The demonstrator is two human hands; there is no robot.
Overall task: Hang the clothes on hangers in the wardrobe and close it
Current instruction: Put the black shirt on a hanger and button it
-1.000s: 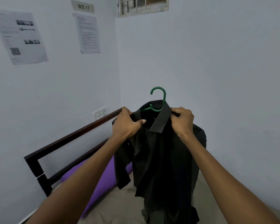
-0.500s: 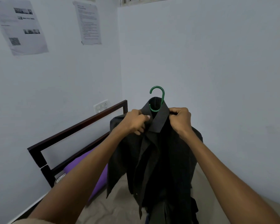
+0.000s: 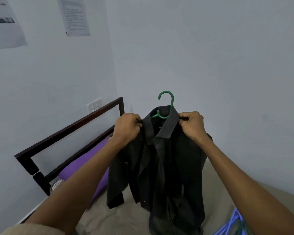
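Head camera, looking down over a bed: a person holds up a black collared shirt (image 3: 161,160) draped on a green plastic hanger (image 3: 165,106), whose hook rises clear of the collar at 12 o'clock from the hands. Left hand (image 3: 127,128), at 9 o'clock of the collar, has its fingers curled tight, pinching the shirt's shoulder seam. Right hand (image 3: 192,124), at 3 o'clock of the collar, clamps the opposite shoulder the same way, fingers closed on the cloth. Shirt front hangs open, its tails touching the beige bedsheet (image 3: 119,216). Behind, at 9 o'clock, stand a dark wooden headboard (image 3: 70,133) and a purple pillow (image 3: 85,163). Blue hangers (image 3: 232,224) lie on the sheet at 5 o'clock. Printed notices (image 3: 76,16) hang on the wall at 11 o'clock, a white switch plate (image 3: 94,104) below them.
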